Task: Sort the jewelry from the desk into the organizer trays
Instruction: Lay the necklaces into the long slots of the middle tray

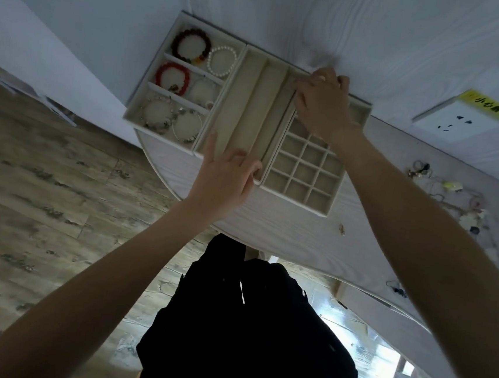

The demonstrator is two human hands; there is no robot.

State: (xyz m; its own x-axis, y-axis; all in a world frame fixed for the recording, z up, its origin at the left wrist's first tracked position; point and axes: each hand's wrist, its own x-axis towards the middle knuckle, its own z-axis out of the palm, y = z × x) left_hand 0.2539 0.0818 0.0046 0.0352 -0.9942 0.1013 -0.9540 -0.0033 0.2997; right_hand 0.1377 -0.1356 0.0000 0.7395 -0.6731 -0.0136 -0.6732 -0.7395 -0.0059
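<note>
Three beige organizer trays stand side by side on the white desk [283,231]. The left tray [163,58] holds several bracelets, among them a dark red bead one [191,45], a white pearl one [222,61] and a bright red one [172,77]. The middle tray [244,103] has long bare channels. The right grid tray [305,169] has many small square cells. My left hand [228,174] grips the near edge of the middle tray, index finger extended. My right hand [323,101] lies over the far end of the grid tray, fingers curled at its edge. Loose jewelry [449,192] lies on the desk at the right.
A wall socket [459,120] with a yellow warning label is on the wall behind the desk. One small loose piece [342,229] lies near the desk's front edge. Wooden floor shows at the left, and my dark clothing [247,325] is below.
</note>
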